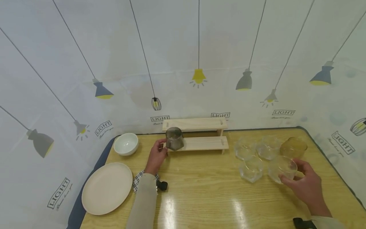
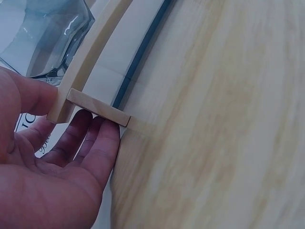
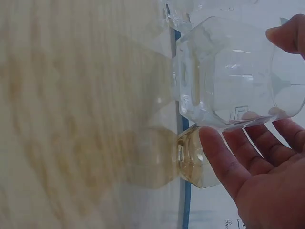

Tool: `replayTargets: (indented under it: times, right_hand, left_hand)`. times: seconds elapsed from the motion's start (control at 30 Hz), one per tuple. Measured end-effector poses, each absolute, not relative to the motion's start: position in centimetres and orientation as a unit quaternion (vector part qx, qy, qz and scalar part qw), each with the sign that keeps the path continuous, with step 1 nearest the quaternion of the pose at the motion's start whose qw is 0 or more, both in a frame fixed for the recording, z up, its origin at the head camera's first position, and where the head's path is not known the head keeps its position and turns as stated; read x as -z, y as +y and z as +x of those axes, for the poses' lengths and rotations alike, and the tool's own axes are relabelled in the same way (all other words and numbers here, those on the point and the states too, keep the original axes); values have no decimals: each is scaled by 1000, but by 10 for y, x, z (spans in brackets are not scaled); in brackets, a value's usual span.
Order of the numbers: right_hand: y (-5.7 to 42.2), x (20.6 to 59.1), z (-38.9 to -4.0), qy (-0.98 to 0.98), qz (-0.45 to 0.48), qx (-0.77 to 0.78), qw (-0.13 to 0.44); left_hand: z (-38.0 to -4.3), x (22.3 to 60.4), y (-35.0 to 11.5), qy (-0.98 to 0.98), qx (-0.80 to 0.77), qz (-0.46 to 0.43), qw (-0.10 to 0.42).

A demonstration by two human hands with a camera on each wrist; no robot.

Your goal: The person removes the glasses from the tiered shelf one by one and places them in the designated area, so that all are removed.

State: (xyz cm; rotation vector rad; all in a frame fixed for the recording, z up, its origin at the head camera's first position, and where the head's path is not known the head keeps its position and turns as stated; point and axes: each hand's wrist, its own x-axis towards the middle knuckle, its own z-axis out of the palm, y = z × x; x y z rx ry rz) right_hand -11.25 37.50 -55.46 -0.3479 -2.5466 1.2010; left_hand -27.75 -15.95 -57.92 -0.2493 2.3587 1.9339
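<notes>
On the left end of a two-step wooden rack [image 1: 204,143], my left hand [image 1: 158,156] grips the lower step, its thumb by the board and its fingers against the short leg [image 2: 97,107]. A smoky grey faceted glass [image 1: 174,140] sits on that step right beside the thumb. Over on the right, my right hand [image 1: 307,183] holds a clear faceted glass [image 1: 278,170], thumb on one side and fingers on the other. In the right wrist view, an amber glass [image 3: 195,160] stands behind the fingers.
Several more clear glasses [image 1: 251,169] are grouped left of the right hand. At the left stand a white bowl [image 1: 126,144] and a large cream plate [image 1: 107,188]. A checked cloth [image 1: 138,181] lies partly under the left forearm. Lamp-printed curtains [image 1: 183,47] enclose the wooden table [image 1: 200,190].
</notes>
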Motion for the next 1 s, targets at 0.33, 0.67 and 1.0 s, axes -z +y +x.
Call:
replayTargets:
  times: [0.33,0.67,1.0]
  right_hand:
    - [380,565,-117,-894,-119,-416,121]
    - [379,570,-117,-895,-86,-424,107]
    - [382,554,-117,-904,-62,-406,120]
  left_hand:
    - [-278,579,-159,775,-626,-75,41]
    - [-277,580,-161,774,-628,-73,42]
    - [-277,579,-160,768,-636,-70,42]
